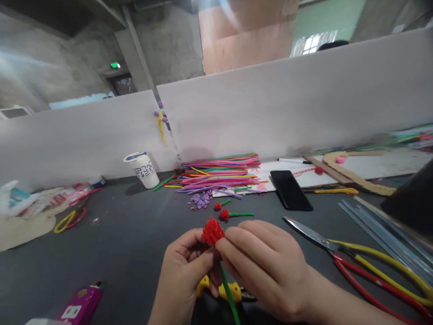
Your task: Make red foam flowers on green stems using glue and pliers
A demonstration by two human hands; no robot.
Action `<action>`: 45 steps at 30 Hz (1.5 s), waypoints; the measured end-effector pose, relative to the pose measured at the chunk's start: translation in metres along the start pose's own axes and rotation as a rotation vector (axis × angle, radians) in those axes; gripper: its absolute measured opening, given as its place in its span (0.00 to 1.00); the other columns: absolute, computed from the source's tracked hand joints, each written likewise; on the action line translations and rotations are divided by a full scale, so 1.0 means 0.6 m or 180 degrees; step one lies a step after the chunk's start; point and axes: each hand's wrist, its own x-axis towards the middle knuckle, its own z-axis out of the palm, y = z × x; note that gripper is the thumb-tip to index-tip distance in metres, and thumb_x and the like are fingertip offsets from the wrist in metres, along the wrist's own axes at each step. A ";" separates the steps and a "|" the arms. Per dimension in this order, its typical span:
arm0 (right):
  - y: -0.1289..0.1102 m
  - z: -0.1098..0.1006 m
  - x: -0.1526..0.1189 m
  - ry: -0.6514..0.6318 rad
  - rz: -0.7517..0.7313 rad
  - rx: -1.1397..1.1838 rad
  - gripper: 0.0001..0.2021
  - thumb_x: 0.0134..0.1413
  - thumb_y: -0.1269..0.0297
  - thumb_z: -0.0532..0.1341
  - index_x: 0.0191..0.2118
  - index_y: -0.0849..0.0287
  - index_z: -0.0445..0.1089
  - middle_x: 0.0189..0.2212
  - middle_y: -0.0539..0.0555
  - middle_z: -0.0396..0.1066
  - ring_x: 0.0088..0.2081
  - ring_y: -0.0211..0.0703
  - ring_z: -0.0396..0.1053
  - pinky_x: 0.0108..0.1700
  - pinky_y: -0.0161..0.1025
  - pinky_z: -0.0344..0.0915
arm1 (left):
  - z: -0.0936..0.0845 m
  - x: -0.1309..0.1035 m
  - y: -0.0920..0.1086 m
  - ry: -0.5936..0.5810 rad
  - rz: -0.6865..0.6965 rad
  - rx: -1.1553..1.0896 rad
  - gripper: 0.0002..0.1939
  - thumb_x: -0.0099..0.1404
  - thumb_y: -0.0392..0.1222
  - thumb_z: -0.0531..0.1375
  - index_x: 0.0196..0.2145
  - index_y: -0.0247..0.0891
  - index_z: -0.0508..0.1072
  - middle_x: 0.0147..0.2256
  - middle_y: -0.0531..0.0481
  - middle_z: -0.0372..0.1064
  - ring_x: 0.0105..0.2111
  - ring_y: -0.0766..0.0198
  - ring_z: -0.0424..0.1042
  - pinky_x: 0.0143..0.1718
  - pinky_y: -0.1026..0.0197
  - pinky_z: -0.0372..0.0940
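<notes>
A red fuzzy flower head (213, 230) on a green stem (229, 293) is held up over the dark table, between both hands. My left hand (189, 271) pinches it at its lower left side, thumb and fingers closed. My right hand (267, 266) has its fingers closed against the right side and base of the flower; its fingertips are partly hidden. The stem slants down between the hands. Below them is a yellow-handled tool (233, 291), partly covered by my left hand. Just beyond lie two smaller red flowers (224, 215) with green stems.
Pink and purple pipe cleaners (219, 176) lie behind, near small purple pieces (202, 200). A white cup (144, 171) stands left of them. A black phone (291, 190) and large scissors (328, 243) lie right; a magenta box (82, 304) is front left. A white partition (270, 108) borders the table.
</notes>
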 end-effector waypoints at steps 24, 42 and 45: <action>-0.001 -0.005 0.035 -0.0834 0.3514 0.3374 0.04 0.48 0.67 0.60 0.25 0.58 0.67 0.24 0.47 0.64 0.26 0.35 0.61 0.28 0.32 0.59 | -0.015 0.001 -0.005 0.0575 0.2622 0.1985 0.08 0.59 0.31 0.66 0.33 0.44 0.80 0.33 0.54 0.76 0.33 0.65 0.73 0.35 0.68 0.68; 0.005 -0.013 0.037 -0.0664 0.3706 0.3754 0.08 0.47 0.60 0.62 0.25 0.58 0.68 0.25 0.49 0.64 0.28 0.37 0.60 0.28 0.35 0.57 | -0.028 0.005 -0.009 -0.0077 0.3062 0.2357 0.10 0.63 0.31 0.63 0.40 0.43 0.79 0.39 0.53 0.75 0.37 0.67 0.74 0.40 0.71 0.68; 0.006 -0.013 0.037 -0.0637 0.3660 0.3771 0.07 0.47 0.62 0.62 0.24 0.59 0.68 0.25 0.48 0.64 0.28 0.36 0.60 0.29 0.34 0.56 | -0.028 0.008 -0.007 -0.0136 0.3054 0.2427 0.10 0.64 0.31 0.62 0.40 0.43 0.78 0.38 0.54 0.75 0.37 0.68 0.74 0.40 0.72 0.68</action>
